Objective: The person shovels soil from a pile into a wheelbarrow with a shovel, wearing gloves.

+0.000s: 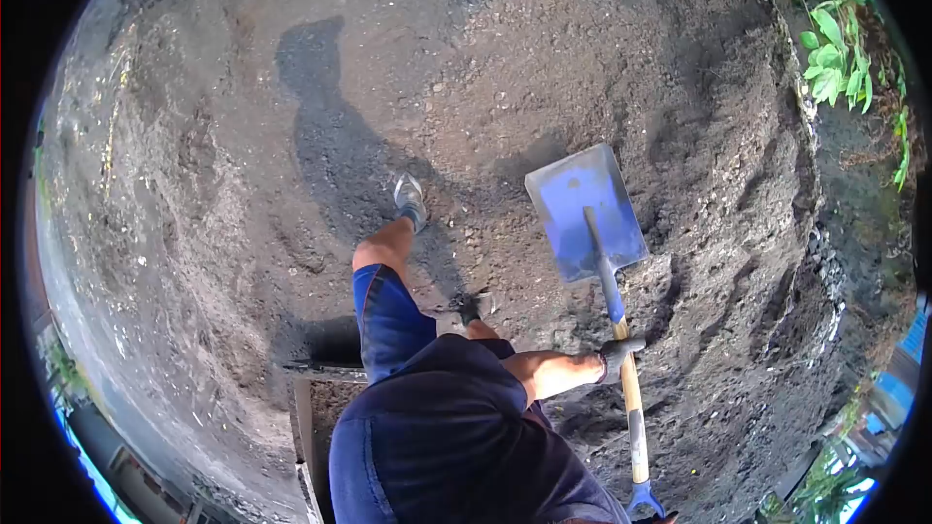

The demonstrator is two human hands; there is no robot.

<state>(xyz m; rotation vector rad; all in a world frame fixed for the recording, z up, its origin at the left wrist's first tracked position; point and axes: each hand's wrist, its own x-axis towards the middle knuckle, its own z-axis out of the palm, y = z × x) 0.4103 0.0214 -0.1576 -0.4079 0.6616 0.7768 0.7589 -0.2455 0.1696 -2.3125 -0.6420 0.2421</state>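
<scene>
A shovel with a square blue blade (590, 209) and a wooden shaft (632, 398) stretches along my right side, blade pointing away from me. No heap of soil shows on the blade, which has a worn grey edge. My left hand (618, 353), in a dark glove, is closed round the shaft just behind the blue socket. At the bottom edge of the view, my right hand (664, 518) is at the blue D-grip (643, 498), mostly cut off by the frame.
Rough dark soil (505, 68) with small stones spreads all round my feet. Beside my left leg stands a box-like container (302, 417) with soil inside. A ragged edge and green leafy plants (830, 58) lie at the right.
</scene>
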